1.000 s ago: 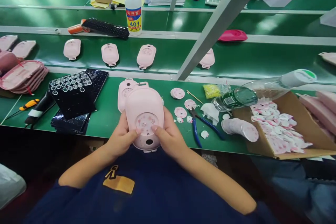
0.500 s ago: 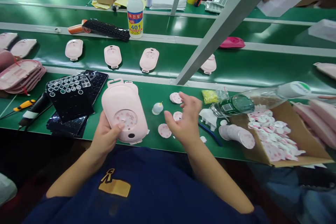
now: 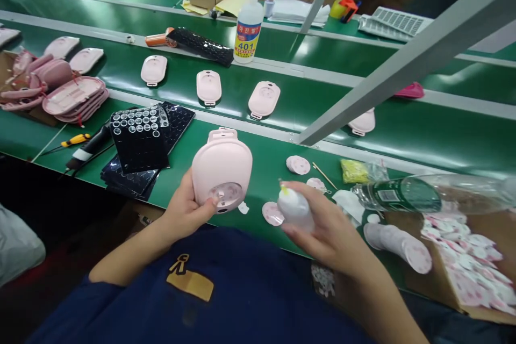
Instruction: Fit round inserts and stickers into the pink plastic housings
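My left hand [image 3: 189, 205] grips a pale pink plastic case [image 3: 222, 164] by its lower left side, the thumb over a round recess with a patterned disc. In my right hand [image 3: 322, 220] is a small white glue bottle [image 3: 296, 208] with a yellow tip, held tilted between thumb and fingers. It is apart from the case. Beneath it lies a round pink-patterned disc [image 3: 273, 214] on the green table [image 3: 258, 172]. A short stack of similar discs [image 3: 298, 164] sits farther back, beside a thin wooden stick [image 3: 324, 176].
On the right lie a clear plastic bottle [image 3: 407, 194] and a carton [image 3: 419, 279] of printed pieces. Black sheets [image 3: 139, 145] and a yellow-handled tool [image 3: 76, 140] are at left. Pink cases [image 3: 264, 99] line the belt behind, near a large 401 bottle [image 3: 248, 32]. A grey post [image 3: 395, 59] slants across.
My right hand has picked up the small glue bottle from the table. The case in my left hand has tipped, its disc end now lower and partly turned away. The view has shifted left.
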`<control>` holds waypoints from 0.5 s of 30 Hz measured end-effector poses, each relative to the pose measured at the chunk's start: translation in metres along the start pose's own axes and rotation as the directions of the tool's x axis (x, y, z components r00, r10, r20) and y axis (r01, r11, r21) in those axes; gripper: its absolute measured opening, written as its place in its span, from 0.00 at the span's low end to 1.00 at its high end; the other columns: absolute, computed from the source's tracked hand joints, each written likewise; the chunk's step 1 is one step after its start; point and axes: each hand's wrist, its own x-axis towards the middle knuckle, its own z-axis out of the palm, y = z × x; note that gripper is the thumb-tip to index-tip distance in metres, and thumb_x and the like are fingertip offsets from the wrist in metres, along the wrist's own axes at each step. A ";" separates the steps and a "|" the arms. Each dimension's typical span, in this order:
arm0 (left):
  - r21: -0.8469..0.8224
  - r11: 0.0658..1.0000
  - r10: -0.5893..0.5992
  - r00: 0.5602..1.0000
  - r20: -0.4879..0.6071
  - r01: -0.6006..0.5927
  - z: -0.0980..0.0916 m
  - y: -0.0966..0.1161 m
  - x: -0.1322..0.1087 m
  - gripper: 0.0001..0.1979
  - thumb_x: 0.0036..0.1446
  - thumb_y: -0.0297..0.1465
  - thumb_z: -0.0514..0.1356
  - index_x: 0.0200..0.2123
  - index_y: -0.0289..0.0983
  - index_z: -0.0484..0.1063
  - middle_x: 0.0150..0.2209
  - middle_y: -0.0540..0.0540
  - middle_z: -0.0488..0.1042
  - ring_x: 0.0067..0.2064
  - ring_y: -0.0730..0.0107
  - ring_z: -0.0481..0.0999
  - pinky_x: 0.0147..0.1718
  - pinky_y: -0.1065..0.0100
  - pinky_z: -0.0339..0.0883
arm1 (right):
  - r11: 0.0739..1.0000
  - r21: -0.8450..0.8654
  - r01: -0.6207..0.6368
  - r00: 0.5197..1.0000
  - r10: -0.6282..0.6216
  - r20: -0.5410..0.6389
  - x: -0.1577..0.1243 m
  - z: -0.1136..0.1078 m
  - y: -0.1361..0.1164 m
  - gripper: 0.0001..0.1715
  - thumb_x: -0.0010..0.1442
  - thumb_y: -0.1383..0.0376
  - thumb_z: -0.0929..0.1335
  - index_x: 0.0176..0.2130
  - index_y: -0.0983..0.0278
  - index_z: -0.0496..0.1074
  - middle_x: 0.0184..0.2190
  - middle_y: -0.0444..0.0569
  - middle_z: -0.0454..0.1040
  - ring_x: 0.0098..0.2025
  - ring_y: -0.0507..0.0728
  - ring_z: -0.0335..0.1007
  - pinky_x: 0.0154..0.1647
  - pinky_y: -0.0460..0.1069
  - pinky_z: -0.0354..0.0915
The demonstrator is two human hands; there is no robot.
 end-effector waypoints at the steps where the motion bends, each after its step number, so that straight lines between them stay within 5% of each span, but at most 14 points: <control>1: 0.001 1.000 0.008 1.000 0.007 -0.008 0.000 0.001 -0.001 0.30 0.54 0.31 0.67 0.59 0.38 0.64 0.53 0.39 0.74 0.51 0.52 0.76 0.49 0.58 0.72 | 0.999 -0.036 0.030 1.000 -0.030 0.008 -0.006 -0.005 -0.009 0.30 0.63 0.58 0.69 0.61 0.60 0.61 0.48 0.54 0.77 0.45 0.59 0.77 0.43 0.50 0.72; 7: -0.075 0.997 -0.013 0.999 0.052 0.017 0.007 0.012 0.001 0.32 0.47 0.27 0.70 0.56 0.35 0.69 0.51 0.38 0.76 0.51 0.47 0.75 0.54 0.52 0.69 | 0.970 -0.225 0.097 0.995 -0.087 0.055 -0.014 -0.007 -0.042 0.23 0.66 0.57 0.68 0.58 0.58 0.65 0.38 0.50 0.80 0.36 0.57 0.77 0.35 0.50 0.72; 15: -0.150 0.989 0.006 0.994 0.112 0.011 0.011 0.016 -0.005 0.35 0.45 0.22 0.68 0.60 0.37 0.68 0.52 0.39 0.75 0.52 0.47 0.75 0.55 0.52 0.69 | 0.976 -0.201 0.085 0.996 -0.080 0.032 -0.018 -0.004 -0.048 0.26 0.66 0.63 0.67 0.62 0.56 0.64 0.34 0.48 0.78 0.32 0.56 0.74 0.30 0.49 0.70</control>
